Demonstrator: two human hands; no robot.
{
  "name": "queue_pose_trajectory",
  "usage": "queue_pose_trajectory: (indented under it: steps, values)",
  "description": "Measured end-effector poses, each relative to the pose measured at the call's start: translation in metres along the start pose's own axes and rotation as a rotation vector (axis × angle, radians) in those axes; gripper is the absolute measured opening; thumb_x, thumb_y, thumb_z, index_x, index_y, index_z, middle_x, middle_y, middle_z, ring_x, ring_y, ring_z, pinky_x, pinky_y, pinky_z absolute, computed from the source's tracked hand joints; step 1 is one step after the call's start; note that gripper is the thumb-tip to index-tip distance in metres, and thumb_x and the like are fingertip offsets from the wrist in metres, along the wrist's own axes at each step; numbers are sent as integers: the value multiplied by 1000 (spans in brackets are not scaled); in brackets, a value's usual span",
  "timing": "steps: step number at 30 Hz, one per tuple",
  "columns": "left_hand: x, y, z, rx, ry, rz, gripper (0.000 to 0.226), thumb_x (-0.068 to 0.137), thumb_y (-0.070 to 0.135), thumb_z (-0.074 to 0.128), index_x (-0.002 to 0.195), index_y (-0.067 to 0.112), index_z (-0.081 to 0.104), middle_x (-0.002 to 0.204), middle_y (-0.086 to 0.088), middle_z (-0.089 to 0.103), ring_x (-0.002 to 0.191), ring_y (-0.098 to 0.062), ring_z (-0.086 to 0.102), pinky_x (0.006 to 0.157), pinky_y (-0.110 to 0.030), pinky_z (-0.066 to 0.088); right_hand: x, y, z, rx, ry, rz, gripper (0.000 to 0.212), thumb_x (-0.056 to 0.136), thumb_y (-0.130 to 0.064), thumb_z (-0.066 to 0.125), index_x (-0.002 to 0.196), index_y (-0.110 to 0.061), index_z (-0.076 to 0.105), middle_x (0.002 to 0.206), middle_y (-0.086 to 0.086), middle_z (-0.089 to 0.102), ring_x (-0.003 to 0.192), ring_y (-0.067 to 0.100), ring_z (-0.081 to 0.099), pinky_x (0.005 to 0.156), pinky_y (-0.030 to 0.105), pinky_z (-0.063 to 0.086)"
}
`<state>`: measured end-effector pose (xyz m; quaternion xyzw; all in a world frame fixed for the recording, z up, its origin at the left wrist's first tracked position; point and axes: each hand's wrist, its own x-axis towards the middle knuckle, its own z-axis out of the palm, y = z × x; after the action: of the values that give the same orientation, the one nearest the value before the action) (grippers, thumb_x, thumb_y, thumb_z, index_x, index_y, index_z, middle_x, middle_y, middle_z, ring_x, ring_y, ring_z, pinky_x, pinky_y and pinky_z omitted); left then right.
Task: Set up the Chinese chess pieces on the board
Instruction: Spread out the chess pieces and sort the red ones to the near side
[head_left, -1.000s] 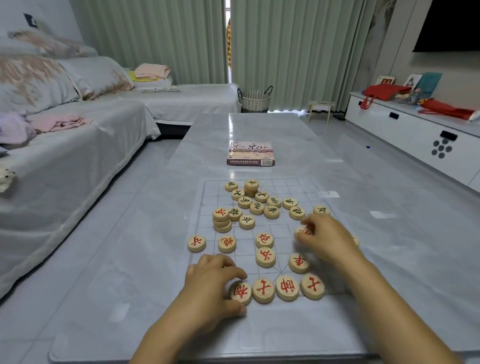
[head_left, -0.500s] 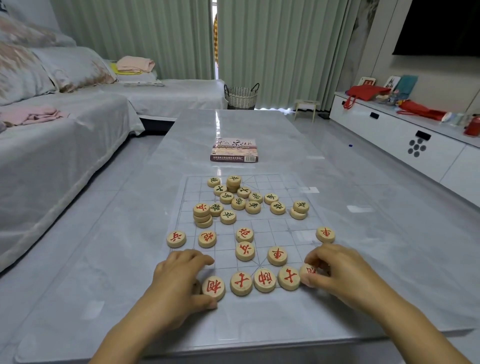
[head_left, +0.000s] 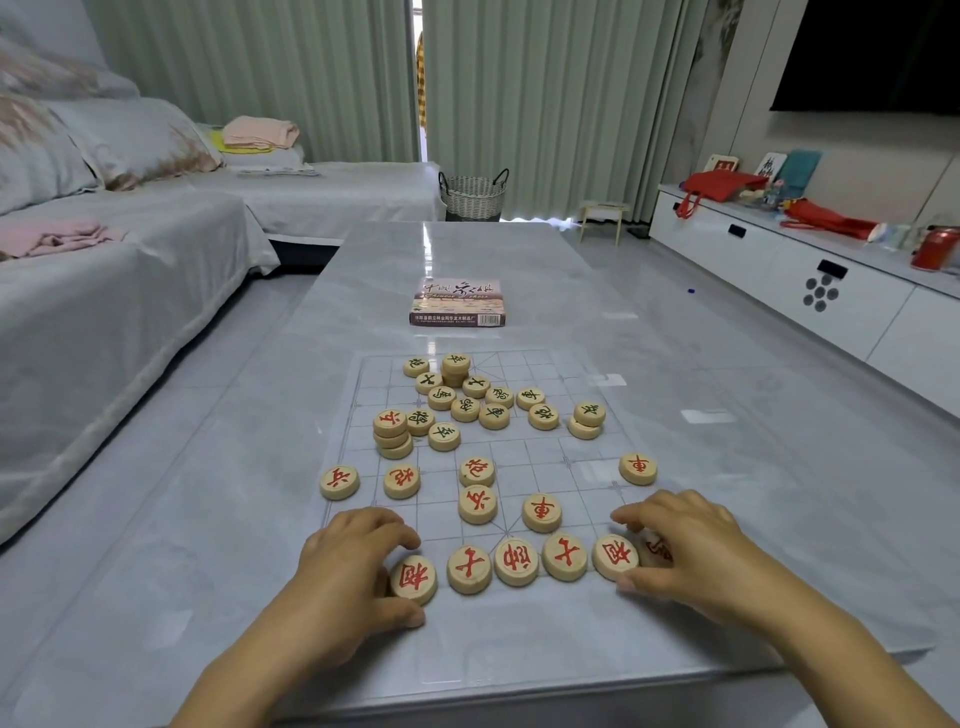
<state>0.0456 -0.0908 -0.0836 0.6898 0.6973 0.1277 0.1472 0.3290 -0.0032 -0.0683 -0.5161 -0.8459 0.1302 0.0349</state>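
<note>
**Both hands on the near row of red pieces**

At lower centre of the frame, the left hand (head_left: 353, 566) curls thumb and forefinger round the leftmost round wooden piece with a red character (head_left: 414, 578) in the near row. At lower right, the right hand (head_left: 685, 551) curls over the row's last red-marked wooden piece (head_left: 655, 551), half hidden beneath its fingers. Both pieces lie on the clear gridded plastic board (head_left: 545, 452) on the glossy grey marble desk (head_left: 519, 260). Dark-marked wooden pieces (head_left: 465, 409) cluster higher up the board.

A single head-worn camera looks forward and down along the glossy grey marble-patterned desk (head_left: 519, 270), close above its near edge, facing the pale green pleated curtains (head_left: 545, 104) beyond.
</note>
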Motion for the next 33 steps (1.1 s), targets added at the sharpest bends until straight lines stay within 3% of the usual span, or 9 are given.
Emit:
queue_pose_trajectory:
  steps: [6,14,17,20,23,26,30,33]
  values:
    - [2,0,2,-13,18,17,44,77,43,67,117,37,50,136,16,37,128,-7,29,109,-28,25,4,-7,4,23,53,-27,41,81,-51,58,119,-35,52,103,-19,46,104,5,37,92,23,31]
    - [2,-1,4,-31,36,11,44,76,43,68,116,34,51,132,15,41,124,-8,34,108,-26,28,2,-9,4,37,45,-11,39,81,-52,58,116,-35,51,105,-18,45,105,6,39,91,22,32]
    - [2,1,3,-29,32,14,48,75,44,68,118,34,49,132,15,42,123,-8,35,108,-26,29,2,-8,5,42,10,-11,49,79,-51,61,123,-35,47,115,-17,45,112,8,40,97,25,32]
    - [-1,-4,-3,-96,17,-10,68,68,45,74,126,36,40,131,17,39,126,-9,34,109,-28,29,-2,6,-4,120,10,18,70,73,-51,68,133,-37,37,130,-21,35,129,9,31,107,28,27]
    - [-4,-20,-15,-243,59,-71,62,64,37,81,110,45,40,122,14,44,120,-10,41,98,-23,38,-8,25,-19,266,-20,123,85,55,-62,74,129,-37,39,123,-14,43,113,6,44,94,22,37]
    - [-7,-36,-24,-264,15,-92,56,62,34,82,102,43,44,108,14,52,102,-2,49,74,-8,38,-9,28,-17,235,-125,151,70,70,-42,75,131,-31,42,106,-16,44,93,3,51,82,19,43]
    - [-9,-40,-24,-239,-65,-116,55,63,32,81,102,41,43,108,16,50,97,0,49,70,-9,39,-6,24,-11,196,-114,144,51,74,-37,73,120,-33,50,102,-16,46,88,2,51,76,17,45]
    - [-8,-38,-23,-230,-71,-116,56,63,34,81,102,42,42,108,15,49,97,0,49,70,-9,39,-3,21,-9,169,-89,161,37,75,-38,72,106,-33,53,100,-13,48,89,5,52,81,20,48]
